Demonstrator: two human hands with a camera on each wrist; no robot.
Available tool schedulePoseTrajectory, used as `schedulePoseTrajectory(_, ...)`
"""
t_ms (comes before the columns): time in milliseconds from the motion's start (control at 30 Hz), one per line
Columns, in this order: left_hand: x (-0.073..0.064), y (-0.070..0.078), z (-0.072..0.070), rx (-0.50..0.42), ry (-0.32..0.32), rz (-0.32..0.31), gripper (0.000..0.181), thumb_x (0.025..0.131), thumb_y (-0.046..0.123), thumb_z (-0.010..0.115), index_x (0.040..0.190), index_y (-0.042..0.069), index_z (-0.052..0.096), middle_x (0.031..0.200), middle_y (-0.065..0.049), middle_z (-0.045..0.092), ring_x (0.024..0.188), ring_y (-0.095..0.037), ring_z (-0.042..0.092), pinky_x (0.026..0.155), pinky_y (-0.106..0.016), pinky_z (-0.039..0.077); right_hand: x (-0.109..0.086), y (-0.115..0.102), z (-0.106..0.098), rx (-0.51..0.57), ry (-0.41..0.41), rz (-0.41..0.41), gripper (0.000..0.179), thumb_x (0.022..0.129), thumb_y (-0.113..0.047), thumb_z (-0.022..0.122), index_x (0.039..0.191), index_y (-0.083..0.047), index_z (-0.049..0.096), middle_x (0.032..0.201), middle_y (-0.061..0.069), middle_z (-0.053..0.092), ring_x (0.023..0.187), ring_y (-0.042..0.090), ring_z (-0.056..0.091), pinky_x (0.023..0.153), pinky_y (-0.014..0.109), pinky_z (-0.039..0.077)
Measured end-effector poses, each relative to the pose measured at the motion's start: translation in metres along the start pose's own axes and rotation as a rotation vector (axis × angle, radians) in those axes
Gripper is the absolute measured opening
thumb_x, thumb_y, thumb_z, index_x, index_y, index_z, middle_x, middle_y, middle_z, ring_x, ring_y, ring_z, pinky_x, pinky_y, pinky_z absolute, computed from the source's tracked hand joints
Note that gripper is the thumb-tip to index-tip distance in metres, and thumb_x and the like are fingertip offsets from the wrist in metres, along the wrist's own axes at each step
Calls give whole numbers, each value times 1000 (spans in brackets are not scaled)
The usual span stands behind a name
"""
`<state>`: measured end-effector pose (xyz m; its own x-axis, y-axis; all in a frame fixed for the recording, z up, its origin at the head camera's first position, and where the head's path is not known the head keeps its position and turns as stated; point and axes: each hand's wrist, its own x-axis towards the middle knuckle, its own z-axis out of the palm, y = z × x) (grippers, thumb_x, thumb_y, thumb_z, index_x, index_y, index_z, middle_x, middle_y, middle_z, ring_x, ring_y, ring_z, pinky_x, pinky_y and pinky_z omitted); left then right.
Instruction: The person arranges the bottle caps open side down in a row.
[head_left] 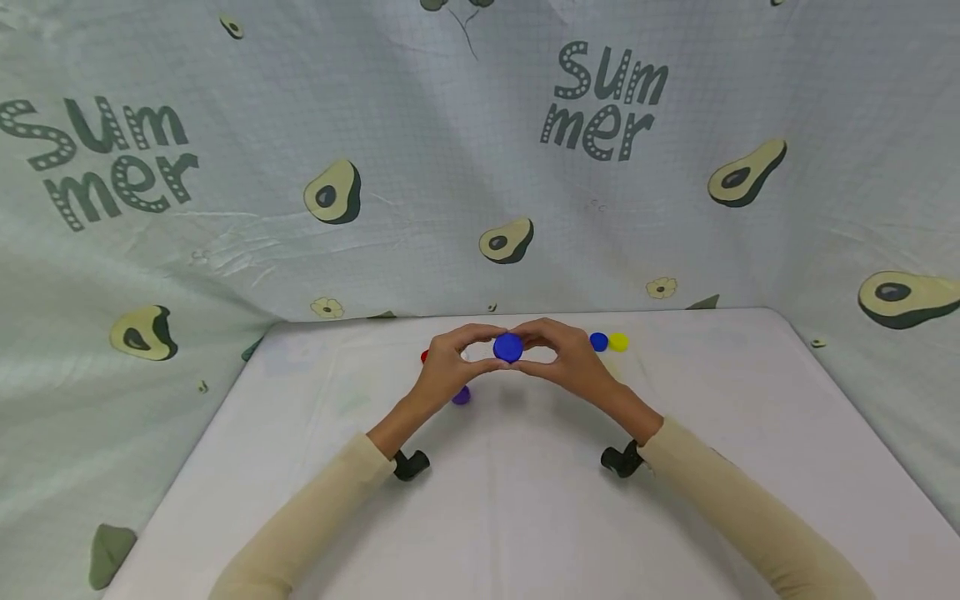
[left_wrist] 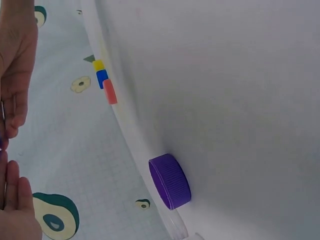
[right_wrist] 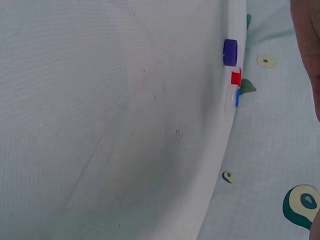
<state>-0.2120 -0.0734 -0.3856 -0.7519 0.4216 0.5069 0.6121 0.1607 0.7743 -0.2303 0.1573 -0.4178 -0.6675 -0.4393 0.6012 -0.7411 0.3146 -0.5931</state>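
In the head view a round blue cap [head_left: 508, 347] is held up over the far part of the table. My left hand [head_left: 444, 360] grips its left side, thumb below and fingers above. From the other side my right hand [head_left: 568, 357] holds it the same way. Only a sliver of it shows at the left edge of the left wrist view. Beneath my left hand a ribbed purple cap [left_wrist: 170, 181] lies on its side on the table. A red cap [head_left: 424, 356] is mostly hidden behind that hand.
Right of my hands, a second blue cap [head_left: 598, 342] stands beside a yellow cap [head_left: 618, 342] near the far edge. The left wrist view also has a pinkish-red piece [left_wrist: 110, 92] there. Clear plastic [left_wrist: 176, 225] shows beyond the purple cap. A printed cloth [head_left: 420, 167] hangs behind the white table [head_left: 510, 517].
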Motion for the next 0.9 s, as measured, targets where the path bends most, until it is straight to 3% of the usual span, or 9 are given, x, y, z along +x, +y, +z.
schedulePoseTrajectory(67,0,2,0,31,-3,0,44,80,-5,82,121,-6,69,121,-19,71,118,-32,65,107,-47,49,-1,-1,-3,-12,-4,7,51,80,-7,87,126,-5,67,120,7,70,104,19,71,93,32,57)
schedulePoseTrajectory(267,1,-31,7,22,2,38,44,80,3,84,122,0,72,120,-13,73,119,-27,67,104,-49,51,-8,-3,-8,11,-13,46,50,82,-6,85,129,-6,69,122,6,71,107,19,71,94,29,56)
schedulePoseTrajectory(500,-3,-31,16,38,40,20,42,81,9,85,121,4,74,118,-8,75,115,-21,69,98,-35,55,-14,-2,-12,-19,7,29,49,81,-9,85,128,-5,70,122,9,72,109,24,71,93,33,57)
schedulePoseTrajectory(733,-1,-34,21,20,39,57,42,80,5,85,121,3,74,117,-11,75,114,-24,69,94,-52,56,-15,1,-18,53,13,30,50,78,-5,86,127,-4,72,122,9,73,114,26,70,94,34,56)
schedulePoseTrajectory(900,2,-33,22,19,22,78,43,78,5,86,119,1,75,116,-11,75,113,-24,70,94,-50,56,-16,2,-21,20,19,8,49,77,-6,87,124,-4,73,119,9,74,113,26,70,95,36,56)
